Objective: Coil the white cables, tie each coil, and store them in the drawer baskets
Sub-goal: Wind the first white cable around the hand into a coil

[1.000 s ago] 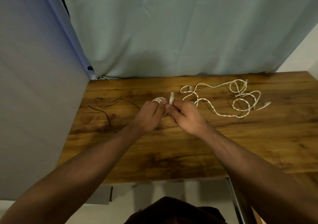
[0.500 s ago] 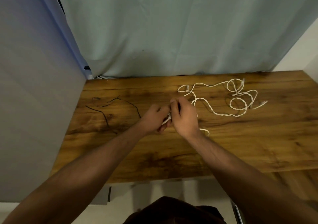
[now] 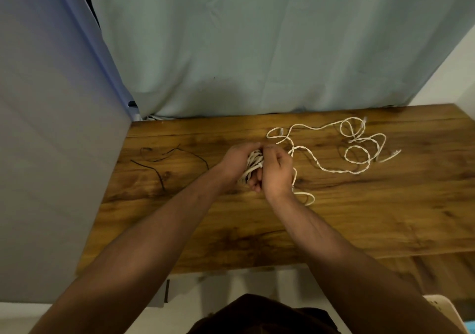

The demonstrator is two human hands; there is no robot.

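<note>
Left hand (image 3: 235,160) curled round white cable coil (image 3: 253,164); right hand (image 3: 277,171) fingers curled, gripping same coil.

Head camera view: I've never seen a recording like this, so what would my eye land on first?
In the middle of the table, the left hand and right hand are clasped together around a white cable coil. To their right, loose white cable sprawls in loops across the wooden table. Thin black strands lie near the table's left edge.
</note>
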